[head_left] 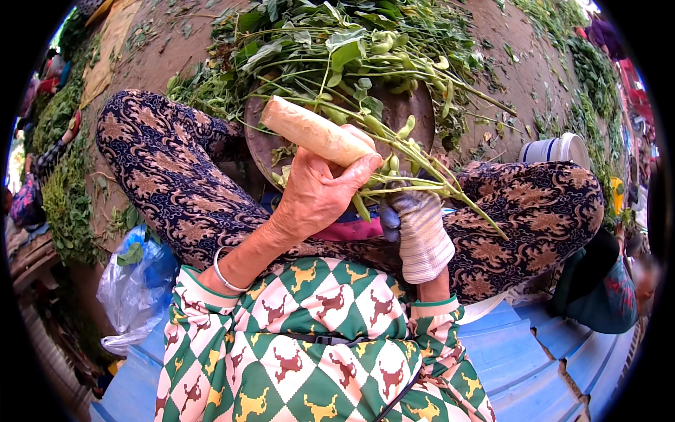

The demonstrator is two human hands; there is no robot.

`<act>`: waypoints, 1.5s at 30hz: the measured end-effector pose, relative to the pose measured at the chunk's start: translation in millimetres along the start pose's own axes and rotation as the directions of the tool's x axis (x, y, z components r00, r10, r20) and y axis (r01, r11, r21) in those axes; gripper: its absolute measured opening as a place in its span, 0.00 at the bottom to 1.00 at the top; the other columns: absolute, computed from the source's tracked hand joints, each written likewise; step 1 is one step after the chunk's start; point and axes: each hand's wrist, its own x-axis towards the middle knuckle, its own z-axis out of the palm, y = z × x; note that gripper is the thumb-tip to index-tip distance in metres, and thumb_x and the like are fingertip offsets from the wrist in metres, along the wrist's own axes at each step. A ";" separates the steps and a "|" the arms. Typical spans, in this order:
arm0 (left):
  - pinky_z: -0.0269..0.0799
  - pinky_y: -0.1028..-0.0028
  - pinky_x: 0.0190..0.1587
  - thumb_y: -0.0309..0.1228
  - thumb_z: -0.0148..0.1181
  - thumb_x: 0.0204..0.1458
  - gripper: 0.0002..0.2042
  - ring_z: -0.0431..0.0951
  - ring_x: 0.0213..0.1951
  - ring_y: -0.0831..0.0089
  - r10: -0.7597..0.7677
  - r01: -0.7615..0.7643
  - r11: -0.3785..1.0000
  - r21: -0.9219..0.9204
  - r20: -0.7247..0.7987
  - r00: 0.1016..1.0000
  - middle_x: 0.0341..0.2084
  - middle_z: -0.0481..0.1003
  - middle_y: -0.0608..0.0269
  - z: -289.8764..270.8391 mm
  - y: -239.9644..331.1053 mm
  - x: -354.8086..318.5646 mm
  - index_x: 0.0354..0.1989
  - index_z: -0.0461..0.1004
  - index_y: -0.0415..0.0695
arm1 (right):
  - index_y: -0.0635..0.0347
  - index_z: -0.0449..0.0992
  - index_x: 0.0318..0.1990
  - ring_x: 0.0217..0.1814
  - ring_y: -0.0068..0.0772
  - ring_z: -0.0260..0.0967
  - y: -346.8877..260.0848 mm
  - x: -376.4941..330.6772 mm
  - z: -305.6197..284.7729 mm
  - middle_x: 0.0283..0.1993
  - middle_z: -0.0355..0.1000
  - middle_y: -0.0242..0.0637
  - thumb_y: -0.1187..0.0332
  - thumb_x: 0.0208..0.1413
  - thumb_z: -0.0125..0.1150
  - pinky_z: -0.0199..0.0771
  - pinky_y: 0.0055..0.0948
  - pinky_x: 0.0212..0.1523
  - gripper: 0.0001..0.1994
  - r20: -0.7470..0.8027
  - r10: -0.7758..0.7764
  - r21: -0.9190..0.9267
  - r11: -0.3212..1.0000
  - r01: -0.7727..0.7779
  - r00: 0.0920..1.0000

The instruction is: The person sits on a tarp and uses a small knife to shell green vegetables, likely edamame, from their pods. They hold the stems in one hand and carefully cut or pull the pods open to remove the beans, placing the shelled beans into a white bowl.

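Observation:
My bare left hand [316, 188], with a bangle at its wrist, is wrapped round a pale, thick, stick-like cylinder [306, 129], probably wooden. The cylinder slants up to the left above a round brown basin [261, 153]. In a pale glove with a purplish palm, my right hand [419, 228] grips a green bean stalk [450, 188] by its stems. Plump green pods hang along the stalk, next to my left fingertips. The right fingertips are partly hidden behind the stems and the glove.
A large heap of leafy bean plants [302, 46] lies beyond the basin. At the right sits a white bucket [555, 150] with blue stripes. A clear plastic bag [133, 295] is beside my left knee. Blue slats [503, 344] lie beneath me. Other people show at both edges.

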 end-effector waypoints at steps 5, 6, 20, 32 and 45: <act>0.66 0.81 0.40 0.24 0.56 0.53 0.03 0.73 0.35 0.81 -0.039 0.041 0.994 -0.098 0.024 0.999 0.29 0.74 0.68 -13.0 2.2 0.1 0.32 0.74 0.39 | 0.53 0.68 0.26 0.13 0.15 0.52 -1.1 2.0 0.4 0.14 0.57 0.23 0.60 0.59 0.47 0.47 0.17 0.14 0.12 0.048 -0.044 0.087 0.995 0.040 0.998; 0.66 0.81 0.41 0.24 0.56 0.53 0.03 0.73 0.35 0.81 -0.037 0.039 0.996 -0.083 0.031 0.999 0.29 0.74 0.68 -14.2 3.2 0.4 0.32 0.74 0.39 | 0.53 0.68 0.26 0.13 0.15 0.52 -5.6 1.5 2.1 0.14 0.57 0.23 0.60 0.59 0.47 0.46 0.17 0.14 0.12 0.034 -0.042 0.051 0.998 0.040 0.999; 0.67 0.82 0.39 0.24 0.57 0.52 0.03 0.73 0.34 0.83 -0.085 0.085 0.996 -0.004 0.016 0.996 0.28 0.75 0.69 -7.1 6.0 -9.7 0.33 0.74 0.38 | 0.53 0.73 0.48 0.48 0.34 0.67 7.4 7.9 -6.6 0.50 0.69 0.35 0.66 0.54 0.56 0.68 0.35 0.48 0.13 0.098 -0.156 -0.407 0.895 0.182 0.983; 0.66 0.81 0.39 0.26 0.58 0.52 0.04 0.70 0.33 0.83 -0.118 0.127 0.986 -0.112 0.081 0.990 0.28 0.73 0.69 -20.1 8.0 -6.9 0.33 0.73 0.40 | 0.59 0.72 0.48 0.42 0.37 0.72 9.9 8.2 -11.6 0.44 0.73 0.41 0.55 0.57 0.52 0.71 0.33 0.42 0.19 0.065 -0.244 0.014 0.970 0.244 0.968; 0.64 0.83 0.31 0.25 0.59 0.50 0.03 0.68 0.27 0.86 -0.170 0.174 0.984 -0.035 0.108 0.979 0.23 0.70 0.74 -14.6 13.6 -11.0 0.32 0.73 0.40 | 0.61 0.73 0.44 0.40 0.31 0.72 2.5 16.4 -4.1 0.40 0.74 0.38 0.69 0.52 0.60 0.72 0.29 0.39 0.12 0.157 -0.413 -0.197 0.877 0.439 0.897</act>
